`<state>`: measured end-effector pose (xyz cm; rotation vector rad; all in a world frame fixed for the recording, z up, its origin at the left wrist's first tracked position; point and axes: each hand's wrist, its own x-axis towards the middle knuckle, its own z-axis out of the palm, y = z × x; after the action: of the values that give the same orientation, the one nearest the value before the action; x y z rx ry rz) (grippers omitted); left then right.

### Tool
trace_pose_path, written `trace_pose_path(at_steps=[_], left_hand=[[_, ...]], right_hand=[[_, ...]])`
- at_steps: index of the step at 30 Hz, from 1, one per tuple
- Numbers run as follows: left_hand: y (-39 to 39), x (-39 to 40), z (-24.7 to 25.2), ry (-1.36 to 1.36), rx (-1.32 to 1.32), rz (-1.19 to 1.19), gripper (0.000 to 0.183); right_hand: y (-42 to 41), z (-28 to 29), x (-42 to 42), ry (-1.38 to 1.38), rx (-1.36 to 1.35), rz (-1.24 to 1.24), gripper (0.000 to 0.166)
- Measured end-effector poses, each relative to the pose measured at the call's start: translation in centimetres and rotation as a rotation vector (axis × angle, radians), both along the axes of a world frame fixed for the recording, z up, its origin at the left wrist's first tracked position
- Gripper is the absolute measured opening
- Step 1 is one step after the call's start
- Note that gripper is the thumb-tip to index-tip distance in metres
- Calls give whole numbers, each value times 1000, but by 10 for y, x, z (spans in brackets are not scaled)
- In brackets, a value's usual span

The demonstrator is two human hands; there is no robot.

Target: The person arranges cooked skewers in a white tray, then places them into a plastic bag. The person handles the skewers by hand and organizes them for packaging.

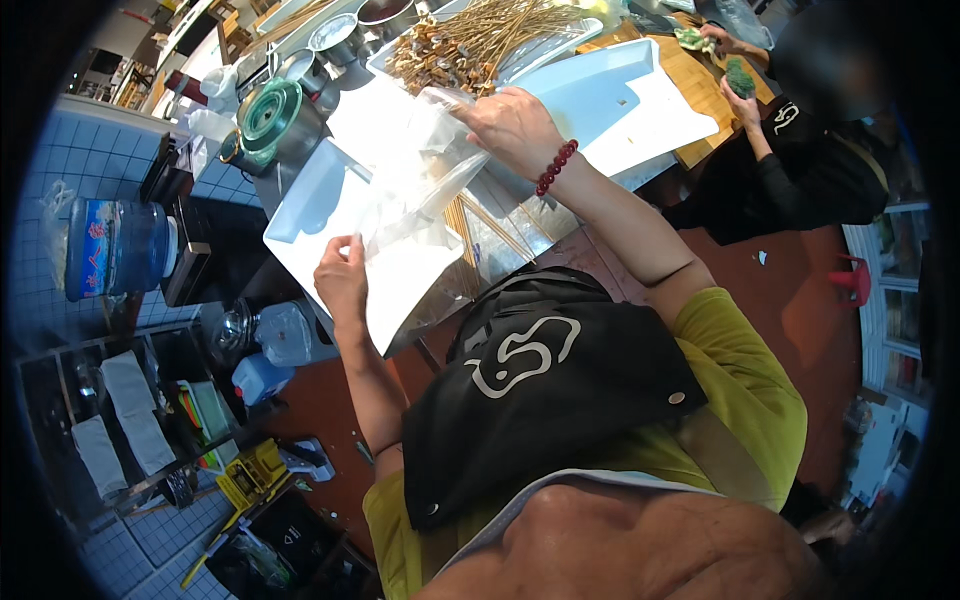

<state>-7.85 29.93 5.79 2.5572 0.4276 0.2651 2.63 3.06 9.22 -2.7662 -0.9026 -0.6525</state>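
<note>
A clear plastic bag (420,180) is stretched between my two hands over a white plastic tray (307,202). My left hand (343,277) pinches the bag's near edge between thumb and fingers, above the tray's left part. Higher up, my right hand (514,127), with a red bead bracelet (556,168) at the wrist, grips its far end. Glare washes out the tray's inside and part of the bag, so what lies there cannot be made out. Thin wooden skewers (465,232) lie on the metal table beside the tray, partly under the bag.
Food skewers (450,56) are piled in a tray at the back. A second white tray (600,90) stands at right. Metal pots (334,37) and a green-lidded pot (274,124) line the left. A co-worker's hands (742,105) hold broccoli (739,77) over a wooden board (701,142).
</note>
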Motion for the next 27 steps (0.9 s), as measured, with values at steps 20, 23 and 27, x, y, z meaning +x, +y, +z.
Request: trace_pose_path(at_steps=[20, 23, 27], left_hand=[[-37, 16, 25, -283, -570, -155, 36], [-41, 13, 35, -316, -336, -146, 42], [-43, 4, 50, -269, -133, -19, 45]], right_hand=[[24, -18, -36, -126, -129, 192, 27], [21, -12, -59, 41, 108, 418, 25], [10, 10, -52, -199, 521, 127, 24]])
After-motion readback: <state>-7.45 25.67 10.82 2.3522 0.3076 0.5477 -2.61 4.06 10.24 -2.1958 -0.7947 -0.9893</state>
